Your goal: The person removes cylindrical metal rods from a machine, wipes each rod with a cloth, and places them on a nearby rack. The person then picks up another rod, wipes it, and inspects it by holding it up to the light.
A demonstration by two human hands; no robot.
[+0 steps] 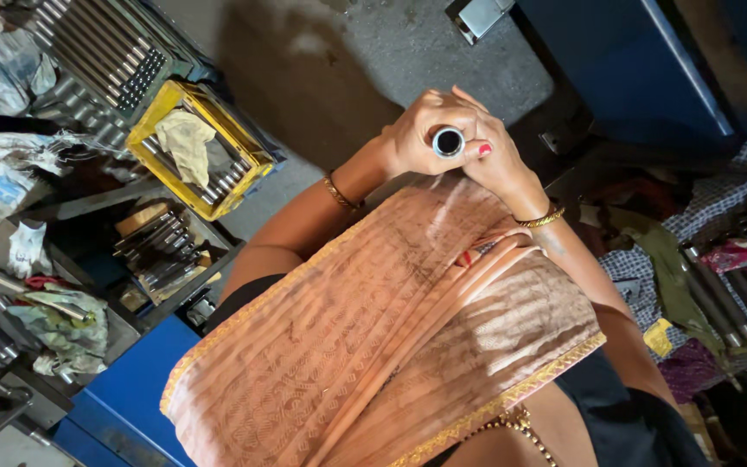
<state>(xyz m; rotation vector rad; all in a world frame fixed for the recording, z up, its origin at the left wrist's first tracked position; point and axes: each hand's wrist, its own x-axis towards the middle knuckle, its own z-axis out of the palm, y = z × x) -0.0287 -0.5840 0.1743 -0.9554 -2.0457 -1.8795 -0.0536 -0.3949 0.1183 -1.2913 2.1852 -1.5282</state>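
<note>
Both hands are up front of the chest, meeting around one short metal tube (448, 141), its open dark bore turned straight toward the camera, likely so the end face and the inside can be looked over. The left hand (421, 131) wraps it from one side, fingers clenched around the barrel; the right hand (496, 160) closes in from the other side, a red-nailed finger pressed just beside the tube's rim, so the piece is pinched between the two and held steady. Gold bangles sit on both wrists, and a peach patterned drape (373, 346) falls just below the tube. Well apart from the tube, on its left-hand side, a yellow crate (244, 143) holds a row of steel rods lying side by side, with a crumpled cloth (185, 138) dropped over them. Farther out from the tube on that same side a dark tray of long rods (105, 52) is packed in parallel, ends lined up. On the tube's other side, more rods (719, 294) rest on checked fabric.
</note>
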